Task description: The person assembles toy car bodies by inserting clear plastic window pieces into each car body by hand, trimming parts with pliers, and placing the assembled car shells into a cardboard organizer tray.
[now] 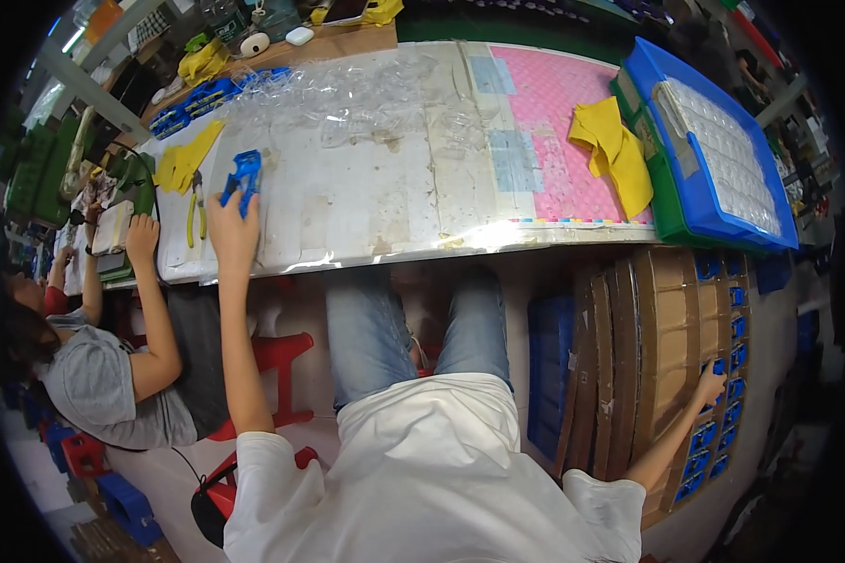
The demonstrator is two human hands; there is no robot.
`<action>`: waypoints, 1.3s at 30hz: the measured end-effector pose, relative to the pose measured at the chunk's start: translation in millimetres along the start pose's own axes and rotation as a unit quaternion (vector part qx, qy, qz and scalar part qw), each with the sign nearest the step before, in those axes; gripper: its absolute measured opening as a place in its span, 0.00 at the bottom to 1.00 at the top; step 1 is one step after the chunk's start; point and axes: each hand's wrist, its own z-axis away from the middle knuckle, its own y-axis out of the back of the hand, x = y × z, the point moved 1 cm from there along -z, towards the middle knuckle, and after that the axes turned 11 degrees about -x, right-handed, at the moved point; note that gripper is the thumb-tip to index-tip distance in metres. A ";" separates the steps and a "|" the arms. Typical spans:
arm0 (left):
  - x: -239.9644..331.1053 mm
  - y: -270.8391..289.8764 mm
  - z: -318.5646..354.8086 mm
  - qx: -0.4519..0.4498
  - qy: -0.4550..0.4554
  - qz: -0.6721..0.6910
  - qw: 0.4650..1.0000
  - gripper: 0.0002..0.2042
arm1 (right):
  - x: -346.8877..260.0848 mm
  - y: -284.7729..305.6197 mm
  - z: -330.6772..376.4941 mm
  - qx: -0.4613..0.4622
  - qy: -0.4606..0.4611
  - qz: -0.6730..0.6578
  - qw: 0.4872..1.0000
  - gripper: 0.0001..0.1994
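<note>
My left hand (234, 230) is raised over the left part of the white worktable (347, 202), closed round a blue plastic part (246, 167) with an open, clip-like upper end. Just left of it lie a pair of yellow-handled pliers (196, 208) and a yellow cloth (188, 159). Far to the right and low down, my right hand (711, 386) reaches to a cardboard divider tray (667, 328). Its fingers are closed on a small blue part (719, 367), mostly covered by the hand. More blue parts (699, 441) sit in rows in that tray's compartments.
Clear plastic shells (347, 89) lie at the table's back, beside blue parts (207, 98). A yellow cloth (615, 155) rests on the pink sheet (559, 113), next to a blue crate (662, 84) on a green one. A co-worker (103, 375) sits close on my left. Red stools (286, 361) stand below.
</note>
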 end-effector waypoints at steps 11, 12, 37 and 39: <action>78.7 -19.7 -54.6 0.022 -0.107 0.130 0.985 0.09 | 3.6 5.7 14.0 0.068 0.004 -0.117 0.991 0.36; 88.8 -27.1 -64.7 0.021 -0.093 0.133 0.987 0.09 | 4.9 5.5 13.1 0.071 0.006 -0.118 0.990 0.36; 108.1 -12.5 -88.9 0.135 -0.114 0.338 0.925 0.05 | -122.3 191.0 390.1 -0.494 0.366 -0.729 0.303 0.29; 118.6 8.8 -71.8 0.136 -0.118 0.360 0.916 0.04 | -139.1 192.4 423.7 -0.550 0.383 -0.666 0.328 0.34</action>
